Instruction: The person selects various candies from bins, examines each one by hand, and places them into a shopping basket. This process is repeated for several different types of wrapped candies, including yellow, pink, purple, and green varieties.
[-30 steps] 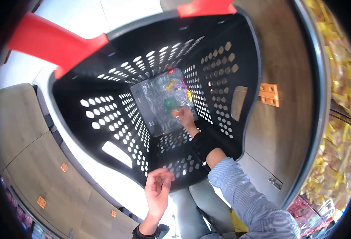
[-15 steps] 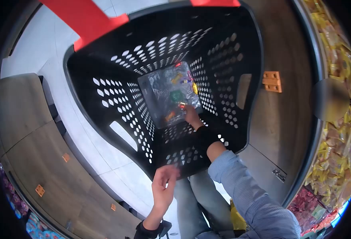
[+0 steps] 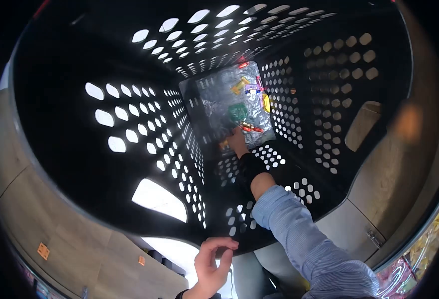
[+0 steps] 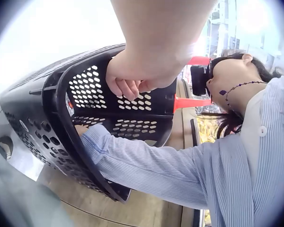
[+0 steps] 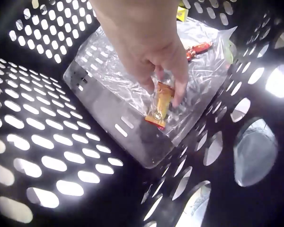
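Note:
Deep inside a black perforated basket point(image 3: 55, 149), my right hand point(image 3: 237, 141) reaches down to an orange-yellow wrapped piece point(image 3: 223, 145). The right wrist view shows this hand point(image 5: 154, 59) with its thumb and fingers spread on either side of the wrapped piece point(image 5: 161, 106); a firm pinch does not show. Clear crinkled plastic point(image 5: 191, 97) lies beneath. Red wrapped pieces point(image 3: 251, 128), a green one point(image 3: 238, 112) and a yellow one point(image 3: 266, 103) lie nearby. My left hand point(image 3: 213, 264), loosely curled and empty, hovers by the near rim; the left wrist view shows its fingers point(image 4: 128, 89) hanging.
Wooden cabinet fronts point(image 3: 65, 239) stand left of the basket, with more wood panelling point(image 3: 384, 174) at the right. Wrapped goods point(image 3: 438, 229) fill a display at the lower right. The basket's red handle point(image 4: 191, 102) shows in the left wrist view.
The basket fills more of the head view. My right hand has let go of a small red-and-gold piece, which rests among the contents, and has shifted to the orange-yellow piece.

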`<move>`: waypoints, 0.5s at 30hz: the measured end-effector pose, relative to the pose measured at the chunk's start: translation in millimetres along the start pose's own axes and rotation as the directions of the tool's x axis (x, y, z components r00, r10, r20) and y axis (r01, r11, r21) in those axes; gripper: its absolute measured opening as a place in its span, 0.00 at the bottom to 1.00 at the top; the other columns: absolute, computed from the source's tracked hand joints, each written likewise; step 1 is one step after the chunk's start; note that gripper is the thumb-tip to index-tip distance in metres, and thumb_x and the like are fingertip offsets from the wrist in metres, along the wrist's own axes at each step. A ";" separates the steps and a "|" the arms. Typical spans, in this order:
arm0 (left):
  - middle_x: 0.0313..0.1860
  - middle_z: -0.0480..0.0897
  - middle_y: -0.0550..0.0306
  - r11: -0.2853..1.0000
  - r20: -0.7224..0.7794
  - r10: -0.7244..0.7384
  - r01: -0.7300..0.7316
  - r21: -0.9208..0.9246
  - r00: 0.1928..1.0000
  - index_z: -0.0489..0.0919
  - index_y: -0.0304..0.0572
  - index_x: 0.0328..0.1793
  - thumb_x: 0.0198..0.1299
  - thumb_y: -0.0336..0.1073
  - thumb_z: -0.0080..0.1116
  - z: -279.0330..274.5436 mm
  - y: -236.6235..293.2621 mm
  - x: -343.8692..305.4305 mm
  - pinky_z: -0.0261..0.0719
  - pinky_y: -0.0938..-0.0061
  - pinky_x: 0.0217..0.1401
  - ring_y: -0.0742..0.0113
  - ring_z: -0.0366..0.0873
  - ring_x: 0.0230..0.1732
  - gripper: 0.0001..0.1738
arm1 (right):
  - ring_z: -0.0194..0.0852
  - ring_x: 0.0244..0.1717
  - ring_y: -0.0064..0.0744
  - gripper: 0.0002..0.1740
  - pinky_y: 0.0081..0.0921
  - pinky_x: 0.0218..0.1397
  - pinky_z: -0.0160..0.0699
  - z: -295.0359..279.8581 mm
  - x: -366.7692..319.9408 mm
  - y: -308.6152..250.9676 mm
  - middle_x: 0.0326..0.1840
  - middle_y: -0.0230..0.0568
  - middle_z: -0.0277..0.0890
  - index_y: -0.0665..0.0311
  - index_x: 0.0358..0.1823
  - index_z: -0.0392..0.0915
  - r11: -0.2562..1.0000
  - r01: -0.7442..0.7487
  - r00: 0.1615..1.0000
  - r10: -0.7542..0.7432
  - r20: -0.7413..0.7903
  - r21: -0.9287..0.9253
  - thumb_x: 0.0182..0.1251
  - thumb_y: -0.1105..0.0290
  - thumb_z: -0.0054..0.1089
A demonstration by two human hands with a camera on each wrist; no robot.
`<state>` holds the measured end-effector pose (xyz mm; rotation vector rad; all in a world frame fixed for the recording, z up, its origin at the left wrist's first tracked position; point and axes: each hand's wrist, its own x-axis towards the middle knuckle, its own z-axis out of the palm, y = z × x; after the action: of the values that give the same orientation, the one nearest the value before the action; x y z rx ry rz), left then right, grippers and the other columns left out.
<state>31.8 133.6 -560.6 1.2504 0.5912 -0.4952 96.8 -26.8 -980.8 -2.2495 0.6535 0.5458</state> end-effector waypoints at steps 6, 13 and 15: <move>0.38 0.73 0.49 0.997 0.035 -0.034 0.031 0.070 0.999 0.67 0.31 0.44 0.52 0.19 0.47 -3.7 -4.3 6.1 0.72 0.75 0.45 0.66 0.74 0.40 0.12 | 0.64 0.46 0.57 0.27 0.43 0.49 0.64 18.5 3.0 -4.0 0.41 0.52 0.67 0.69 0.49 0.57 0.986 -0.114 0.993 0.109 -0.049 -0.119 0.48 0.73 0.56; 0.38 0.75 0.51 0.989 0.012 0.006 -0.008 0.151 1.000 0.69 0.32 0.43 0.51 0.17 0.48 9.9 10.5 -7.9 0.74 0.78 0.44 0.67 0.76 0.40 0.12 | 0.67 0.41 0.53 0.16 0.37 0.43 0.67 -12.5 -5.4 -2.7 0.36 0.54 0.68 0.71 0.41 0.63 0.997 0.077 0.997 -0.077 0.025 -0.001 0.49 0.75 0.51; 0.37 0.75 0.51 0.991 -0.003 0.019 -0.018 0.130 1.000 0.69 0.32 0.43 0.51 0.17 0.48 19.1 23.6 -17.6 0.71 0.77 0.47 0.67 0.76 0.40 0.12 | 0.69 0.40 0.52 0.14 0.37 0.41 0.68 -47.3 -20.0 -30.3 0.34 0.53 0.69 0.70 0.39 0.65 0.999 0.044 0.997 -0.045 0.057 0.031 0.48 0.76 0.51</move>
<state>36.4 121.4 -528.0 1.3793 0.5577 -0.5223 108.1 -37.2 -923.2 -2.2064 0.5774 0.5734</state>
